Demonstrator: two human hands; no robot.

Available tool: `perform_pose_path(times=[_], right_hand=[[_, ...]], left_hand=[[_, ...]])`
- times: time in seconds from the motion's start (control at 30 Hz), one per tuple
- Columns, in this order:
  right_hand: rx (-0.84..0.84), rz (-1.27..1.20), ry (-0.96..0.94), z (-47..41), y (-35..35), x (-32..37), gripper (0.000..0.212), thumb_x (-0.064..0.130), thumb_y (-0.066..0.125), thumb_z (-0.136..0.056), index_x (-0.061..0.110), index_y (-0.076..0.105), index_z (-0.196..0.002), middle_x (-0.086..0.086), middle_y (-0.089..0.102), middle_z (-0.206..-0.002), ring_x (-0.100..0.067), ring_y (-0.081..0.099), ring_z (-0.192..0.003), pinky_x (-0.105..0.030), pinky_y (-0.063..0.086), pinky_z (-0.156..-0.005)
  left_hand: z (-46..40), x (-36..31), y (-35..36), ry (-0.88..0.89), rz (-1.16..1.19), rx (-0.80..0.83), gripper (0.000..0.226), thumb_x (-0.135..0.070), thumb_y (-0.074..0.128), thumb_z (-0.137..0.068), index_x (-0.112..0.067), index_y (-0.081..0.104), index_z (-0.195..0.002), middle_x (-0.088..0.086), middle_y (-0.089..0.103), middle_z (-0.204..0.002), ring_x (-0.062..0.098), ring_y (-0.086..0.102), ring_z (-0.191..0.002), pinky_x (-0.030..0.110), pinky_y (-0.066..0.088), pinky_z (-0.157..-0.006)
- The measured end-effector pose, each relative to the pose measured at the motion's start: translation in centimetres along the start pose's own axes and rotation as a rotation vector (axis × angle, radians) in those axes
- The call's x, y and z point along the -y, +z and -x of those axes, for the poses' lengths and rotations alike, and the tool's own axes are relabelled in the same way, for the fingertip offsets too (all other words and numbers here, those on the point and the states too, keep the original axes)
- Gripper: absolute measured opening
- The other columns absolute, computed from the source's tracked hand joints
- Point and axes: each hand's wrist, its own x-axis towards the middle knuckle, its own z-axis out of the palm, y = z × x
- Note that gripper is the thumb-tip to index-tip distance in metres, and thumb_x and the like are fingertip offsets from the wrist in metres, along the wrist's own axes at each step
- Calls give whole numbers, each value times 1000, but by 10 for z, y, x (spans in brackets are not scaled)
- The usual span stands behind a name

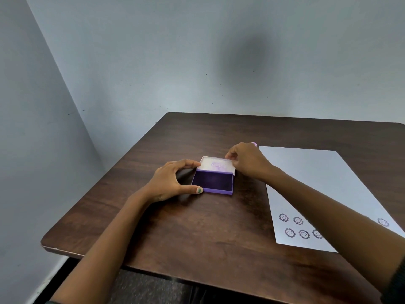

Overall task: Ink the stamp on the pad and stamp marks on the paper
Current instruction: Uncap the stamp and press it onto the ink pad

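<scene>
A purple ink pad (213,182) lies open in the middle of the brown table (197,227), its dark pad facing up and its pale lid (215,165) tilted back. My left hand (169,182) grips the pad's left side between thumb and fingers. At the lid's far right corner my right hand (246,161) pinches the lid's edge. A small pink piece, perhaps the stamp (254,144), peeks out behind my right hand. The white paper (317,183) lies to the right, with several round smiley stamp marks (293,226) near its front edge.
Grey walls meet in a corner behind the table. The table's left edge and front edge are close to my forearms, and dark floor shows below the front edge. My right forearm crosses over the paper's front part.
</scene>
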Motion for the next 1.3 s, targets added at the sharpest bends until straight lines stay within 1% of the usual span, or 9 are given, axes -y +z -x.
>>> perform_pose_path(times=[0.1,0.2,0.27,0.37,0.6,0.77,1.0,1.17,1.3], right_hand=[[-4,-27,-35,5,-5,2,24,2,57,-84,5,69,-105,-11,69,-111,-23,62,-99,-34,48,-94],[-176,-81,-85,7,-21,0,21,5,55,-86,6,70,-100,-11,71,-105,-19,64,-89,-24,46,-80],[-329,-147,-37,5,-35,-7,21,4,53,-86,7,71,-96,-11,72,-101,-20,65,-81,-23,46,-76],[-446,-214,88,1,-49,-25,21,3,52,-87,3,69,-99,-16,70,-104,-26,65,-90,-26,46,-78],[-194,-205,104,0,-28,-48,37,15,60,-86,6,57,-121,-14,58,-127,-29,56,-112,-33,42,-94],[-188,-137,62,-6,-12,-42,27,9,61,-85,7,63,-112,-14,63,-119,-25,58,-105,-23,39,-86],[-139,-155,22,13,-18,-36,26,8,63,-84,6,65,-109,-13,67,-112,-17,60,-92,-20,43,-78],[-159,-460,61,40,-33,-32,32,13,74,-75,9,65,-105,-6,70,-94,-12,65,-79,-9,49,-65],[-143,-846,170,59,-42,-29,21,11,73,-76,5,67,-96,-13,71,-93,-24,69,-83,-24,58,-72]], left_hand=[[0,1,1,4,13,1,74,-68,73,-54,-48,51,-122,-26,57,-125,3,48,-122,45,35,-108],[0,1,1,-2,43,-6,77,-69,75,-51,-50,50,-121,-25,57,-126,1,47,-123,43,35,-109],[1,0,1,-16,86,-22,80,-69,76,-48,-48,51,-121,-24,58,-125,-3,48,-121,39,35,-110],[2,-2,2,-45,105,-53,81,-70,73,-48,-47,50,-122,-24,56,-125,-2,47,-122,36,35,-109],[3,-2,4,-44,89,-85,77,-74,67,-53,-49,46,-123,-22,54,-127,1,47,-120,33,38,-104],[4,-1,5,-48,97,-93,75,-75,64,-53,-49,47,-121,-21,52,-125,0,46,-117,31,40,-102],[4,-2,6,-33,81,-117,69,-77,58,-58,-47,48,-120,-17,53,-130,5,49,-118,41,42,-104],[-1,-21,8,47,69,-261,53,-73,51,-68,-49,49,-115,-27,54,-121,0,51,-114,51,38,-104],[-14,-60,18,170,90,-230,45,-68,55,-69,-50,52,-110,-26,57,-117,-2,54,-109,44,41,-101]])
